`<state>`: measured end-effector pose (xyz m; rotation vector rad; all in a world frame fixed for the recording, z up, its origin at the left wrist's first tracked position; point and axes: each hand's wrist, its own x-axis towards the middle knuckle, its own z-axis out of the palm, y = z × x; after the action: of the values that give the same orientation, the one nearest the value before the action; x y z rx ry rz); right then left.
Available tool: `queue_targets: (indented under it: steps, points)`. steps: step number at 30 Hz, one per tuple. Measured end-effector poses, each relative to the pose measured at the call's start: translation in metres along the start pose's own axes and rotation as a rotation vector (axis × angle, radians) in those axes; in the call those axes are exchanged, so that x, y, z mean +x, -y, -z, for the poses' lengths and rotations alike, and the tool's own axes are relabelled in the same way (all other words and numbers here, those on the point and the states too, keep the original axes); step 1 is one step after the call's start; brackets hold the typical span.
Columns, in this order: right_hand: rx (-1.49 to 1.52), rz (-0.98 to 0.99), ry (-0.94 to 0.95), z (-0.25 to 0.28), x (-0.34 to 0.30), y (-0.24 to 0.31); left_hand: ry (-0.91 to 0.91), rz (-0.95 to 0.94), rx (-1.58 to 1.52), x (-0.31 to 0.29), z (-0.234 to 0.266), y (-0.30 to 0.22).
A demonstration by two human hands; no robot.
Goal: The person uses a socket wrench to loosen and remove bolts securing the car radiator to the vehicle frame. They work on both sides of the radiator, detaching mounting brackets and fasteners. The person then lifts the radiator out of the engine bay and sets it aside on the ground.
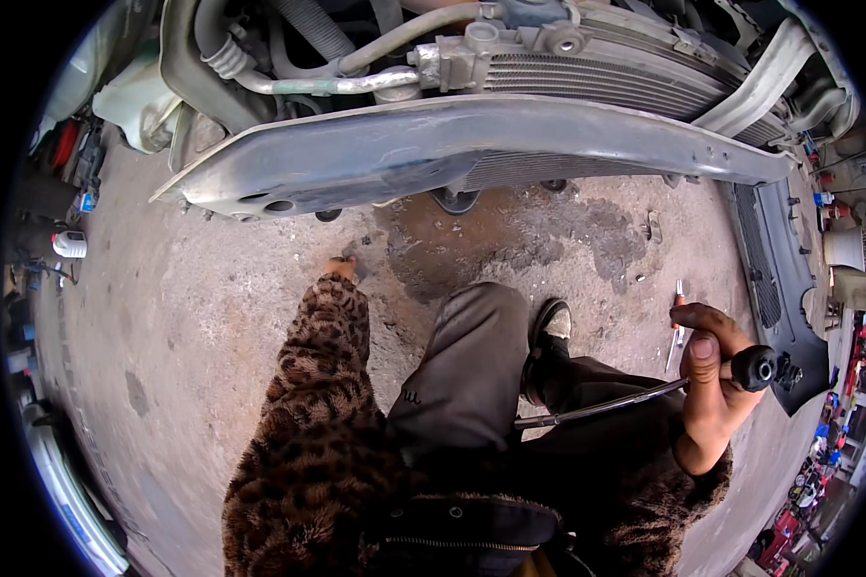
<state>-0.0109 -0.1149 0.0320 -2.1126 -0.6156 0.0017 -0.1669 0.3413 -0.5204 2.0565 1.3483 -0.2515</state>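
My right hand (712,385) is closed around a long tool with a thin metal shaft (616,402) and a round black handle end (754,368). The shaft points left across my thigh. My left hand (342,267) reaches forward low over the concrete, just short of the car's front beam; the leopard-print sleeve hides most of it, so its fingers do not show clearly. Above both hands runs the bare grey front crossbeam (385,144) of a car, with the radiator (587,82) and hoses behind it.
A screwdriver with orange on its handle (680,298) lies on the floor near my right hand. To the right is a black plastic panel (789,288). Wet stains (491,236) darken the concrete under the beam. A white jug (69,244) stands far left.
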Motion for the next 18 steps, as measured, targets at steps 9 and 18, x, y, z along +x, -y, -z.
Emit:
queue_targets:
  steps: [9,18]
  points:
    - [-0.065,-0.100,-0.034,0.009,-0.011,-0.022,0.135,0.275,-1.038,-0.015,-0.014,0.065]
    - [-0.177,-0.016,-0.002,-0.001,-0.003,-0.013,0.050,0.424,-1.640,-0.026,0.012,0.031]
